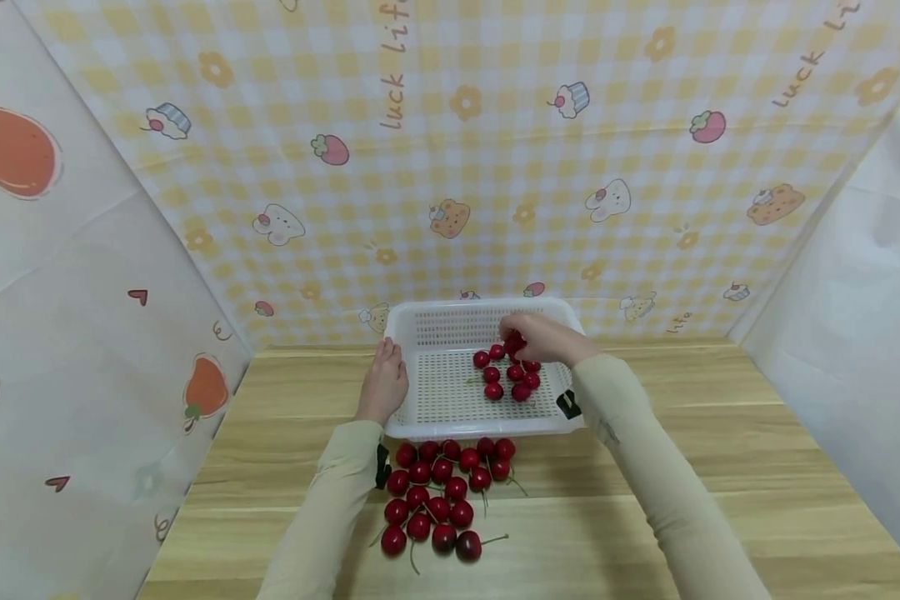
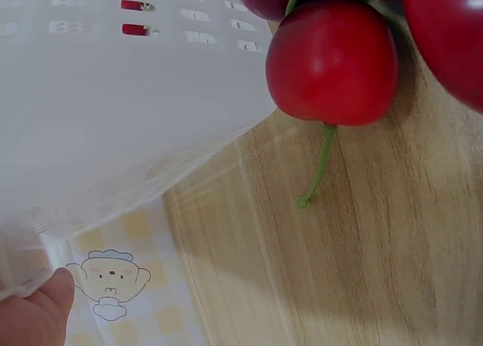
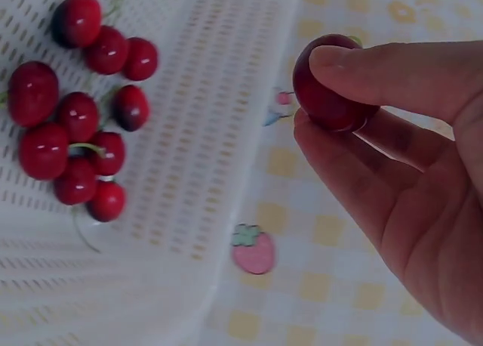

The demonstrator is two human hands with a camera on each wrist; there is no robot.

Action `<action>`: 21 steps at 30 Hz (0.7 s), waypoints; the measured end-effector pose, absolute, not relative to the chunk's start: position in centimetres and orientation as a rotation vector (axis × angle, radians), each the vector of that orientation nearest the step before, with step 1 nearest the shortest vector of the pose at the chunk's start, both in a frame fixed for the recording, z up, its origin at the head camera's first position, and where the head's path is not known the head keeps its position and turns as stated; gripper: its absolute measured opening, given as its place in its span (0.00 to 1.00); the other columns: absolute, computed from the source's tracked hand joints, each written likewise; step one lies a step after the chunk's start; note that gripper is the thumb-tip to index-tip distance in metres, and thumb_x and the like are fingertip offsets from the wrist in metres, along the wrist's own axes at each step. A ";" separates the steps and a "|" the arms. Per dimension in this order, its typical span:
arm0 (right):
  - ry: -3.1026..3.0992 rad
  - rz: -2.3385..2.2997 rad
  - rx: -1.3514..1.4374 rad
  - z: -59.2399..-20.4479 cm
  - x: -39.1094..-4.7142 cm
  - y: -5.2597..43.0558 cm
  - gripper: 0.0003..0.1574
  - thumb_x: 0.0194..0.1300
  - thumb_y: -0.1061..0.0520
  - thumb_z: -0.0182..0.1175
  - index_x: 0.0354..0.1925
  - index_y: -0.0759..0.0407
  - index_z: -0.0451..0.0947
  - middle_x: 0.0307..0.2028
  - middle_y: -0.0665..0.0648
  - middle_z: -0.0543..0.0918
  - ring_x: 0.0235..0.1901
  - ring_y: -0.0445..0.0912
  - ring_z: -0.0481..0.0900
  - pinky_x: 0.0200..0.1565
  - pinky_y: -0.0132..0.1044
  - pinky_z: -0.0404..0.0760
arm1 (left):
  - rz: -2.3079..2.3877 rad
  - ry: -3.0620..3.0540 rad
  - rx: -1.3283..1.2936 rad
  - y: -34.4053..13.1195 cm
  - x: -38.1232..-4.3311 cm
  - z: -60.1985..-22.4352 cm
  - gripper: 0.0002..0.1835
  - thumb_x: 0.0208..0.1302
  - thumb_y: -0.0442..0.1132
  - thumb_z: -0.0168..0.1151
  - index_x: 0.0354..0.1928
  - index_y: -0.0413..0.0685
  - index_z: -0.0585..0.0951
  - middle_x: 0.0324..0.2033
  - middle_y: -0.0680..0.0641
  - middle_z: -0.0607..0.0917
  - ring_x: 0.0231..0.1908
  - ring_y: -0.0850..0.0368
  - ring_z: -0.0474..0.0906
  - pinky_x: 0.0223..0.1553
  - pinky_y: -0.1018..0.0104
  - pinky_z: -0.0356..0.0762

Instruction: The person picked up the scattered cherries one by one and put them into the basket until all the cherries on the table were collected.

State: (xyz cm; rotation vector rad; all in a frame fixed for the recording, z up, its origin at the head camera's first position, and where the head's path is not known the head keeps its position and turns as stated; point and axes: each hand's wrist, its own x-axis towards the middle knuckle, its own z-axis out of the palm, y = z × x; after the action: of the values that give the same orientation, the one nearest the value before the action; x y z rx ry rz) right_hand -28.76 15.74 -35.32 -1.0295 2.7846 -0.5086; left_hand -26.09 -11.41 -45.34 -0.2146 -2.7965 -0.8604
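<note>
A white plastic basket (image 1: pixel 450 431) with slotted walls stands at the back of the table. My left hand (image 1: pixel 385 383) holds its left rim; only a fingertip (image 2: pixel 47 308) at the rim shows in the left wrist view. Over the basket's back right part, my right hand (image 1: pixel 543 337) pinches a dark red cherry (image 3: pixel 326 85) between thumb and fingers, above the basket floor. Several cherries (image 1: pixel 492 391) lie inside, right of the middle. A larger group of loose cherries (image 1: pixel 456 488), some with green stems, lies on the table in front of the basket.
The wooden table (image 1: pixel 690 483) ends at a yellow checked cloth (image 1: pixel 495 183) just behind the basket. White printed sheeting (image 1: pixel 97 275) rises on the left, and a plain white sheet (image 1: pixel 855 275) on the right.
</note>
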 end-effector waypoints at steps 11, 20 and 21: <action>2.631 -0.472 -0.573 -39.2 -33.1 17.2 0.15 0.44 0.73 0.62 0.34 0.64 0.75 0.30 0.55 0.77 0.31 0.45 0.70 0.28 0.30 0.73 | -0.860 -2.774 -0.237 -11.5 -26.1 -45.4 0.21 0.64 0.30 0.46 0.57 0.23 0.66 0.62 0.29 0.61 0.65 0.38 0.53 0.65 0.50 0.54; 2.609 -0.364 -0.238 -40.2 -33.1 17.8 0.18 0.45 0.72 0.63 0.39 0.65 0.77 0.33 0.56 0.78 0.32 0.46 0.72 0.27 0.33 0.74 | -0.869 -2.760 -0.239 -11.5 -26.0 -45.3 0.21 0.64 0.30 0.46 0.57 0.23 0.66 0.61 0.29 0.61 0.65 0.38 0.53 0.65 0.50 0.54; 2.619 -0.327 -0.216 -40.3 -33.0 17.9 0.17 0.46 0.71 0.64 0.39 0.64 0.78 0.33 0.55 0.78 0.34 0.47 0.73 0.30 0.34 0.76 | -0.873 -2.758 -0.238 -11.5 -26.0 -45.3 0.21 0.64 0.30 0.46 0.57 0.23 0.66 0.61 0.29 0.62 0.65 0.38 0.53 0.65 0.50 0.54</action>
State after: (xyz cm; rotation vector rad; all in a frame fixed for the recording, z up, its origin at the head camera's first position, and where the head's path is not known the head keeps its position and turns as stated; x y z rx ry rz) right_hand -32.96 17.86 -40.27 -0.2157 2.6191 -0.3269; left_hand -26.03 -11.54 -45.33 -0.2383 -2.7576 -0.8725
